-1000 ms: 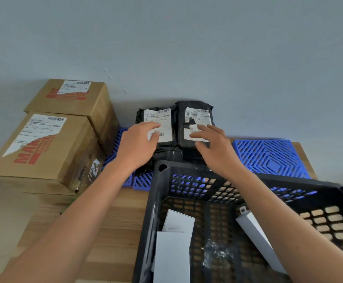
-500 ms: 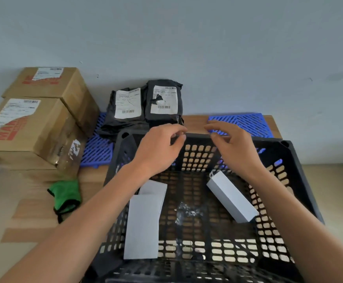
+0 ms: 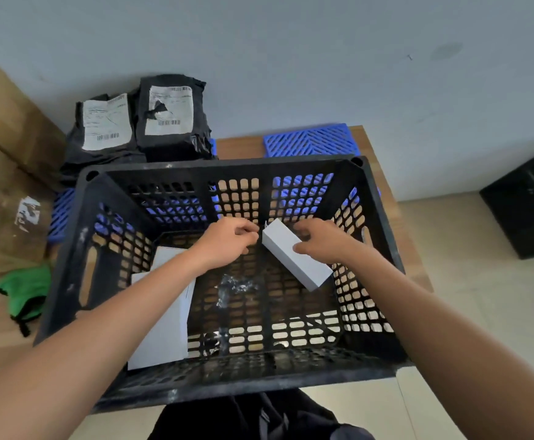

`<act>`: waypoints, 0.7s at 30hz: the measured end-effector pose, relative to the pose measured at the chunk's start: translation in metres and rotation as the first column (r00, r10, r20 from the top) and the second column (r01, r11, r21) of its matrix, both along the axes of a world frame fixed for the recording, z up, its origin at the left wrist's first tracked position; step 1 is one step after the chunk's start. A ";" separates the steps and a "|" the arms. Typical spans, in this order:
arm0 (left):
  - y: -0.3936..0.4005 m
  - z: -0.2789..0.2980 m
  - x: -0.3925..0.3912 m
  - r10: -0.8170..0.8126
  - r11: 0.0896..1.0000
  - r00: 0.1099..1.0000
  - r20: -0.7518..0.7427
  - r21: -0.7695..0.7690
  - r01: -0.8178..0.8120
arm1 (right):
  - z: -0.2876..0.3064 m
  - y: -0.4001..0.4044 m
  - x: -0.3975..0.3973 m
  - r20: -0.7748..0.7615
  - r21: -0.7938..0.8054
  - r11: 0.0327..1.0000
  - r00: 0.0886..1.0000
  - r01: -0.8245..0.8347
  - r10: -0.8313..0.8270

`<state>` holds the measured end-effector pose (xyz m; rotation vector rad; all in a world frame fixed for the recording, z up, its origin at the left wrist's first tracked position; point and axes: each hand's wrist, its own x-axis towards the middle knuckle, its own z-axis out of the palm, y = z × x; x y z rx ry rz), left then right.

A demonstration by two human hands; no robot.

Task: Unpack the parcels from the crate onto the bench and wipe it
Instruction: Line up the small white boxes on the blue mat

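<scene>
A: What is at the far left of the desk (image 3: pixel 370 147)?

B: Two brown cardboard boxes (image 3: pixel 8 154), one on top of the other, against the wall. Below them a green cloth (image 3: pixel 21 293) lies on the wood, just beside the left wall of the crate.

A: And behind the crate?

B: Two black parcels (image 3: pixel 138 122) with white labels lean against the wall. They stand on a blue plastic grid mat (image 3: pixel 64 211). A second blue grid mat (image 3: pixel 310 142) lies further right, at the back edge of the desk.

A: What about the crate itself?

B: It is a black plastic crate (image 3: pixel 221 166) with perforated walls, and it stands on the desk. Inside, at the left, a flat white parcel (image 3: pixel 164 331) lies on the bottom, partly under the left forearm. In the middle of the bottom there is some crumpled clear plastic film (image 3: pixel 234 287).

A: Where are the hands?

B: Both are inside the crate. The left hand (image 3: pixel 227 242) is at the far end of a long white box (image 3: pixel 294 252); its fingers are curled there, but I cannot tell if they really grip it. The right hand (image 3: pixel 319 242) grips the same box from the right side, fingers behind it and the thumb on the front face. The box is tilted.

A: Anything at the right?

B: A dark crate (image 3: pixel 526 198) stands on the floor, well apart from the desk.
</scene>
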<state>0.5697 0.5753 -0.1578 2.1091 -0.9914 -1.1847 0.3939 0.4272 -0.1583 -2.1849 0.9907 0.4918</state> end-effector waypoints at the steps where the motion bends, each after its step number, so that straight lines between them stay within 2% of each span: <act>1: -0.003 -0.008 -0.004 0.000 0.999 0.999 -0.033 0.042 0.002 | -0.007 0.001 0.001 -0.016 0.003 1.000 1.000 0.003 -0.003; 5: -0.014 -0.034 -0.017 -0.051 0.985 0.995 -0.082 0.161 0.064 | -0.035 0.007 0.006 -0.099 -0.001 1.000 0.995 0.003 -0.003; 11: -0.022 -0.061 -0.024 -0.129 0.956 0.988 -0.084 0.255 0.146 | -0.067 0.021 0.005 -0.222 -0.097 0.994 0.973 0.043 -0.064; 15: -0.020 -0.070 -0.028 -0.135 0.949 0.980 -0.146 0.265 0.170 | -0.077 0.025 0.004 -0.203 -0.231 0.972 0.976 0.031 -0.079; 21: -0.016 -0.060 -0.021 -0.077 0.965 0.971 -0.225 0.228 0.129 | -0.070 0.028 0.003 -0.153 -0.215 0.976 0.986 0.034 -0.068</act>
